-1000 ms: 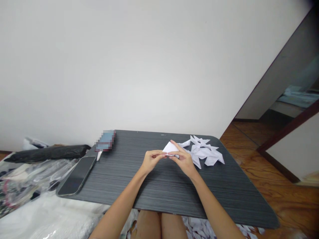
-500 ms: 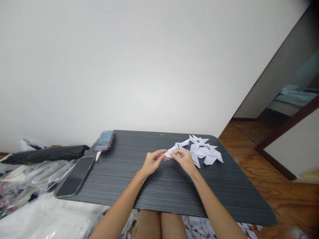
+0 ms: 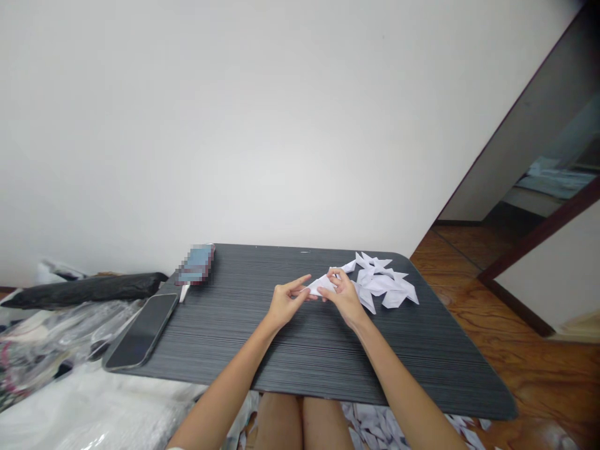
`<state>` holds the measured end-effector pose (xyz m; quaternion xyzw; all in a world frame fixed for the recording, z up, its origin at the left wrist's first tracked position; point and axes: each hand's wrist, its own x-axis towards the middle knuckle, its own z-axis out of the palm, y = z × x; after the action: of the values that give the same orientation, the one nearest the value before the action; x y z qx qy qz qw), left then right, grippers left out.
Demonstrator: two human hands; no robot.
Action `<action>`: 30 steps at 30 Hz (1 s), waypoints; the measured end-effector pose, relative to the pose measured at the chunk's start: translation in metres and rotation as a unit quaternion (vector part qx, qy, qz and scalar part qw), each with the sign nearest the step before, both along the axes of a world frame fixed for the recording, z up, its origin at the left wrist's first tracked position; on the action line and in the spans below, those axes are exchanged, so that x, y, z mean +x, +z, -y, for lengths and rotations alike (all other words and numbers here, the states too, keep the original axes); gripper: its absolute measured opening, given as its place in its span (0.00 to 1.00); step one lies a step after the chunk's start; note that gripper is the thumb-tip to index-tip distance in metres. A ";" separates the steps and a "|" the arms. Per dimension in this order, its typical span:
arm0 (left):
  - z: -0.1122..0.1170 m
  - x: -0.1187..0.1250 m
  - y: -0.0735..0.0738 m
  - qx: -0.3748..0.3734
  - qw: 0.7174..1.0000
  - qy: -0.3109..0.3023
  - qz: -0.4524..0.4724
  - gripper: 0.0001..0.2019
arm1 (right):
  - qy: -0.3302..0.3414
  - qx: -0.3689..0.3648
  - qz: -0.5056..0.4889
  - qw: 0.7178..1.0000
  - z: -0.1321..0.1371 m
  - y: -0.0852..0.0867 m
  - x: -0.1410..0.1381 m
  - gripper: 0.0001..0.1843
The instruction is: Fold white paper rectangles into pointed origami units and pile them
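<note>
A small folded piece of white paper (image 3: 320, 286) is held between my two hands, above the middle of the dark table. My left hand (image 3: 287, 302) pinches its left end with the thumb, the index finger raised off it. At its right side, my right hand (image 3: 345, 297) grips the paper with the thumb in front and the fingers bent over the top edge. Just to the right lies a loose heap of folded white paper pieces (image 3: 382, 282) with pointed ends. Part of the heap is hidden behind my right hand.
The dark table (image 3: 225, 337) stands against a white wall. A smartphone (image 3: 141, 331) lies at its left edge, and a blurred-out blue item (image 3: 195, 265) is behind it. Plastic-wrapped things (image 3: 56, 344) crowd the left. Many paper pieces (image 3: 375, 428) lie below the table's front edge.
My left index finger has lifted off the paper. My right fingers have risen and curled over its top edge, so more of the paper shows. The heap has not moved.
</note>
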<state>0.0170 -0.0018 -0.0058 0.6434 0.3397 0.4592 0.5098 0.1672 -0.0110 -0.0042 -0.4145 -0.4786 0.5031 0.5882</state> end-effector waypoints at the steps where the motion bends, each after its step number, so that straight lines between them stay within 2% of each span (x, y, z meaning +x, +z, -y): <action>1: -0.001 0.000 -0.001 -0.013 1.000 0.000 0.006 0.23 | 0.006 -0.007 -0.011 1.000 -0.001 -0.001 0.000 0.23; 6: -0.004 0.002 0.000 -0.083 0.996 -0.005 0.023 0.22 | 0.002 -0.014 -0.011 1.000 -0.004 -0.006 0.000 0.26; 11: -0.005 0.005 -0.001 -0.130 0.991 -0.011 0.036 0.18 | -0.018 -0.017 0.025 0.999 -0.006 -0.010 0.002 0.23; 16: -0.005 0.006 -0.002 -0.133 0.990 -0.038 0.039 0.16 | -0.024 -0.031 0.046 0.998 -0.004 -0.009 0.003 0.22; 22: -0.007 0.005 -0.003 -0.123 0.991 -0.039 0.025 0.13 | 0.013 -0.021 0.068 0.997 0.001 -0.007 0.002 0.12; 27: -0.008 0.005 -0.006 -0.122 0.991 -0.059 -0.002 0.13 | 0.018 -0.008 0.083 0.996 -0.001 -0.013 0.000 0.16; 30: -0.009 0.005 -0.006 -0.129 0.990 -0.058 0.012 0.13 | 0.049 -0.002 0.077 0.996 0.000 -0.012 0.001 0.19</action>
<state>0.0219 0.0070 -0.0121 0.5850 0.3526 0.3887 0.6183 0.1681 -0.0105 -0.0160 -0.4290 -0.5412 0.4986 0.5239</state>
